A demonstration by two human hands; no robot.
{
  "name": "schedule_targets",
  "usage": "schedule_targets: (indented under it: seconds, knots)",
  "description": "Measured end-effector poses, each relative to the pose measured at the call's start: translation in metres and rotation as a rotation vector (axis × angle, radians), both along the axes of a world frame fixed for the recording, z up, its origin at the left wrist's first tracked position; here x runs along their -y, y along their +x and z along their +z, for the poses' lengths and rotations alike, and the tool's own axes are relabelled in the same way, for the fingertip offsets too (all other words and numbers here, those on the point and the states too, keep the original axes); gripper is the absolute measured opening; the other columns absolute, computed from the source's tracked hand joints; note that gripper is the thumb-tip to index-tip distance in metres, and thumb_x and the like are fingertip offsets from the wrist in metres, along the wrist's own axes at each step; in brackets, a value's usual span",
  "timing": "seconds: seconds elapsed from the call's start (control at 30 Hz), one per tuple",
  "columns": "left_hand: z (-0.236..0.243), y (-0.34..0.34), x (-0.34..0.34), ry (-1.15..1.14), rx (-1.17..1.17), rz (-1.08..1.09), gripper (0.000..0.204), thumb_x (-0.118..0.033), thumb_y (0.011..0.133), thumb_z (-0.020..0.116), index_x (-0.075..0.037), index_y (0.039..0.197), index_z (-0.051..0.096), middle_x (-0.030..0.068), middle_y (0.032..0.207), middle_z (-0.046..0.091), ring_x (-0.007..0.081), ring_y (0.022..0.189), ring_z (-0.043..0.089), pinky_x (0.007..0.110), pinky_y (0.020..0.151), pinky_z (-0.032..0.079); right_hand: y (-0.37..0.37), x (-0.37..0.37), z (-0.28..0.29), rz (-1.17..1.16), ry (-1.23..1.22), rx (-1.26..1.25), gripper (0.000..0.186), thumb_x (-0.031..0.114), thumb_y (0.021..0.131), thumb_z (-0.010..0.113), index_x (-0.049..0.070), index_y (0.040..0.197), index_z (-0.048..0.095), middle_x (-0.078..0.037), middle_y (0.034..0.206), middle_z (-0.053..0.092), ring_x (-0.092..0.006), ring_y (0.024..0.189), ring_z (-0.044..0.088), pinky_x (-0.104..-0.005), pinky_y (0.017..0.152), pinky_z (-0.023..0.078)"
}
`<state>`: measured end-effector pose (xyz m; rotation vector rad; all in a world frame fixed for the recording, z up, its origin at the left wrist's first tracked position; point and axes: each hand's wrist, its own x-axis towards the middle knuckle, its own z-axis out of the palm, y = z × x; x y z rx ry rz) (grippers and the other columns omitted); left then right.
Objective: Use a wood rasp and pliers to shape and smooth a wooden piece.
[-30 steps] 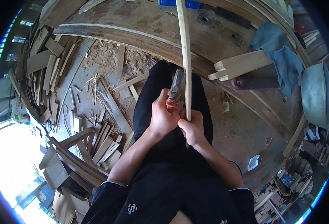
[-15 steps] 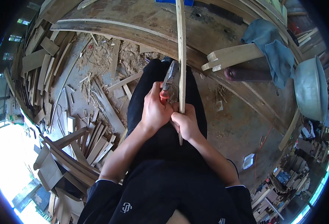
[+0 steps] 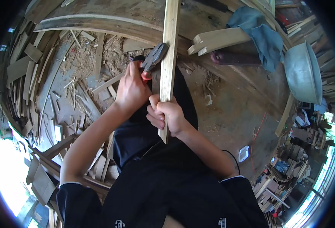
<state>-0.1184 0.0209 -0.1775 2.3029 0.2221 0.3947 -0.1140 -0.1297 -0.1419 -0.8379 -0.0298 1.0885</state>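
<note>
In my left hand (image 3: 131, 90) is a pair of pliers (image 3: 154, 57) with dark metal jaws and red-orange handles, the fingers wrapped round the handles. The jaws are at the left edge of a long, pale wooden strip (image 3: 169, 66); whether they bite on anything there cannot be made out. My right hand (image 3: 168, 115) is closed round the strip near its lower end, which sticks out below the fist. From there the strip runs up over my lap, past the workbench edge and out at the top of the view.
Ahead lies a wooden workbench (image 3: 99, 23). On its right are notched timber (image 3: 222, 40), a blue-grey cloth (image 3: 266, 41) and a metal basin (image 3: 302, 72). Wood shavings (image 3: 112, 53) and offcuts litter the floor at left. A white container (image 3: 244, 153) lies at right.
The pliers have moved up along the strip and turned toward it, their jaws now at its edge. The strip tilts slightly and shows a broader face. The whole view has shifted somewhat.
</note>
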Motion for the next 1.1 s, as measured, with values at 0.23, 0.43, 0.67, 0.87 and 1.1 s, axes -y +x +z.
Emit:
schedule_targets:
  seconds: [0.23,0.43,0.67,0.87,1.1]
  knots:
    - [0.026,-0.004,-0.005,0.226,0.022,0.009,0.032,-0.002,0.081,0.056,0.002,0.112,0.048,0.0259,0.099,0.059,0.0468,0.086,0.059,0.049,0.074,0.051,0.009,0.016,0.002,0.165,0.305,-0.351,0.02,0.015,0.071,0.049,0.014,0.061,0.032,0.004,0.051,0.033,-0.0072,0.04,0.03,-0.0216,0.038,0.027]
    - [0.05,-0.024,-0.014,-0.211,-0.038,0.083,0.039,-0.003,0.071,0.058,0.003,0.109,0.054,0.0165,0.077,0.061,0.0327,0.068,0.06,0.041,0.068,0.049,0.013,0.026,0.001,0.221,0.415,-0.448,0.019,0.014,0.066,0.053,0.014,0.061,0.034,0.004,0.051,0.035,-0.0064,0.04,0.03,-0.0204,0.037,0.027]
    - [0.074,-0.02,-0.022,-0.06,0.103,-0.087,0.043,-0.001,0.065,0.063,0.003,0.107,0.058,0.0129,0.079,0.066,0.0222,0.07,0.066,0.029,0.069,0.051,0.013,0.024,0.0,0.204,0.461,-0.502,0.019,0.01,0.064,0.051,0.014,0.061,0.033,0.003,0.05,0.035,-0.0062,0.039,0.03,-0.0193,0.035,0.025]
    - [0.066,-0.024,-0.014,-0.112,0.154,0.037,0.046,0.0,0.064,0.067,0.004,0.109,0.06,0.0112,0.081,0.066,0.0231,0.073,0.067,0.03,0.072,0.053,0.016,0.017,0.001,0.275,0.62,-0.579,0.02,0.011,0.062,0.053,0.013,0.063,0.033,0.003,0.051,0.035,-0.0059,0.039,0.03,-0.0195,0.035,0.025]
    - [0.072,-0.036,-0.014,-0.063,0.027,0.022,0.055,-0.002,0.063,0.073,0.003,0.116,0.061,0.0126,0.089,0.064,0.0259,0.077,0.067,0.033,0.069,0.054,-0.007,0.007,0.005,0.267,0.725,-0.632,0.021,0.013,0.062,0.054,0.015,0.065,0.033,0.002,0.054,0.033,-0.0084,0.041,0.03,-0.0216,0.037,0.024]
